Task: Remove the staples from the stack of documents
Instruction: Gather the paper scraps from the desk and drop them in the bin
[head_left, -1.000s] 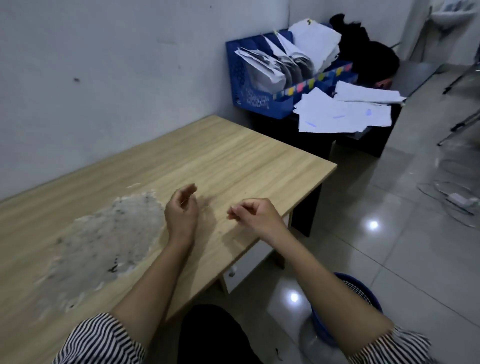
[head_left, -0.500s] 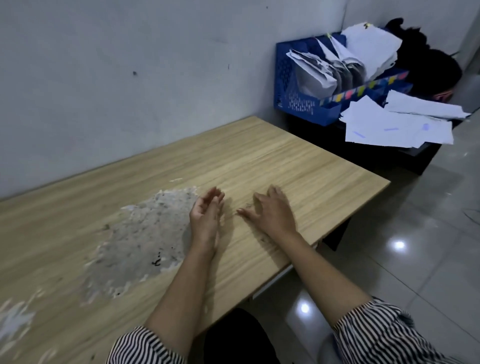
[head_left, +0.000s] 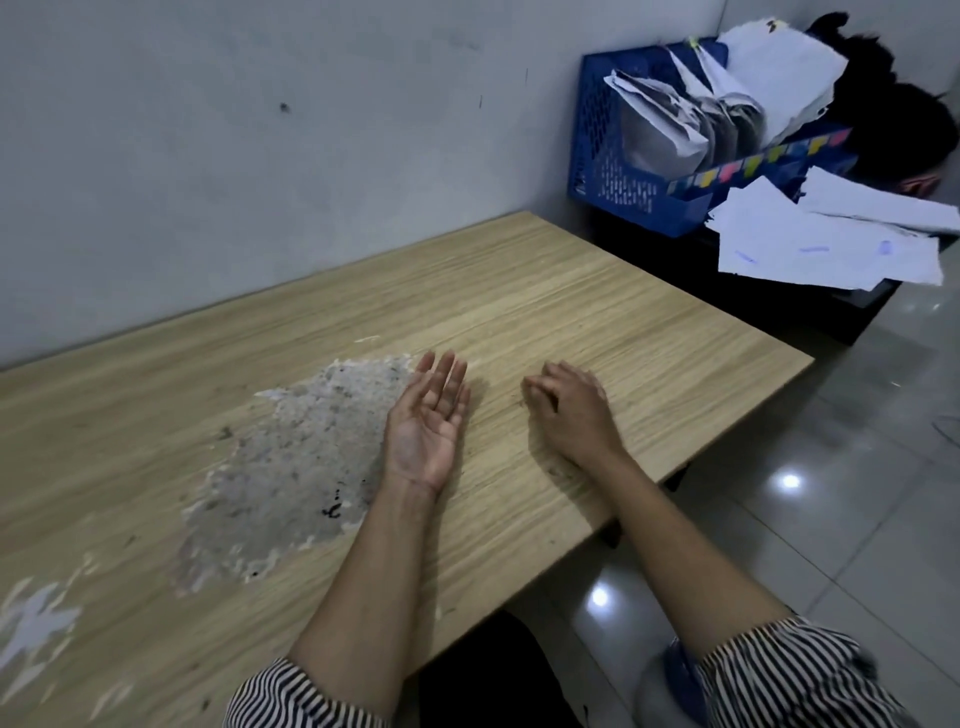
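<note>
On the table (head_left: 597, 312), both hands empty (no readable writing).

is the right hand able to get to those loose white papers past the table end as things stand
Probably yes, with a stretch. The right hand rests on the table holding nothing, and the bare tabletop lies between it and the loose papers, which sit beyond the table's far end.
</note>
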